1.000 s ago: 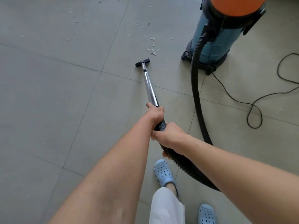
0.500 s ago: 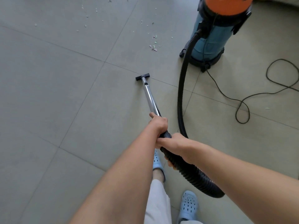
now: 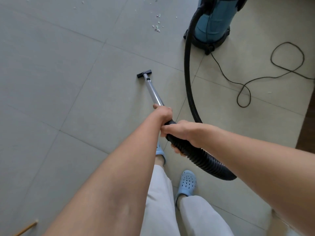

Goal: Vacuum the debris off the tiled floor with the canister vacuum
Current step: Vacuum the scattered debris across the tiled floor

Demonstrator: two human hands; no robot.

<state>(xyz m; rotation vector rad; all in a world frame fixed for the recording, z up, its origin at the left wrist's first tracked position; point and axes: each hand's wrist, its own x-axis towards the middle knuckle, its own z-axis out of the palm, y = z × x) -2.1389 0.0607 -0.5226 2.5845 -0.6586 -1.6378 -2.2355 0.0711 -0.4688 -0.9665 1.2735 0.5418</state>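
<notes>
On the tiled floor [image 3: 51,82], both hands grip the wand [image 3: 154,92]; canister [image 3: 213,23] contents unseen.

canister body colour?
Teal-blue body on a black base; the canister vacuum shows at the head view's top right.

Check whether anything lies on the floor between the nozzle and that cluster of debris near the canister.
Nothing visible does. Bare tile runs from the floor nozzle up to the pale debris. The black hose and the canister vacuum stand off to the right of that line, and the power cord lies farther right.
</notes>
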